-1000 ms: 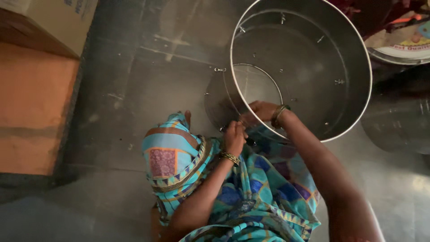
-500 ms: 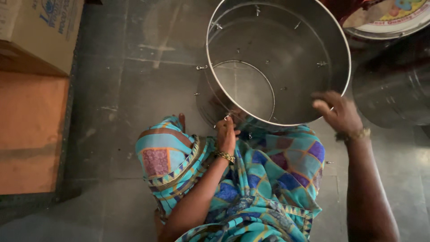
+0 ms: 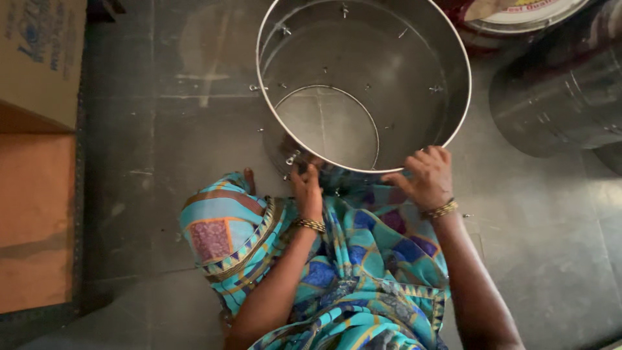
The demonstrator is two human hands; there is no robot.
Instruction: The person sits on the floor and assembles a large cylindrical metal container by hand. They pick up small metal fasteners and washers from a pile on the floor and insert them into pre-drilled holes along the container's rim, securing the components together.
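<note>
A big steel drum, open at both ends, leans against the person's knees on the dark floor. Its near rim sits just in front of the lap, and through the far opening a patch of floor shows as a pale circle. Small bolts stud the inner wall.

The right hand lies over the near rim at its right side, fingers curled down onto the metal edge and closed on it. The left hand is at the lower left of the drum, fingers bunched narrow around a small bolt or fitting on the outer wall; whether it truly pinches that piece or only touches it cannot be told, since the fingertips hide it. Each wrist carries a gold bangle.

A blue patterned cloth covers the lap and folded knee, filling the space between the arms and hiding the drum's lowest edge.

At the left, well apart from the drum, a cardboard box stands, cut off by the frame, and below it an orange-brown slab lies along the edge. At the upper right a round lidded tin is cropped by the top border. Beside it, at the right, a second steel vessel lies dim and blurred, its shape hard to read. A small screw lies on the floor near the right wrist.
</note>
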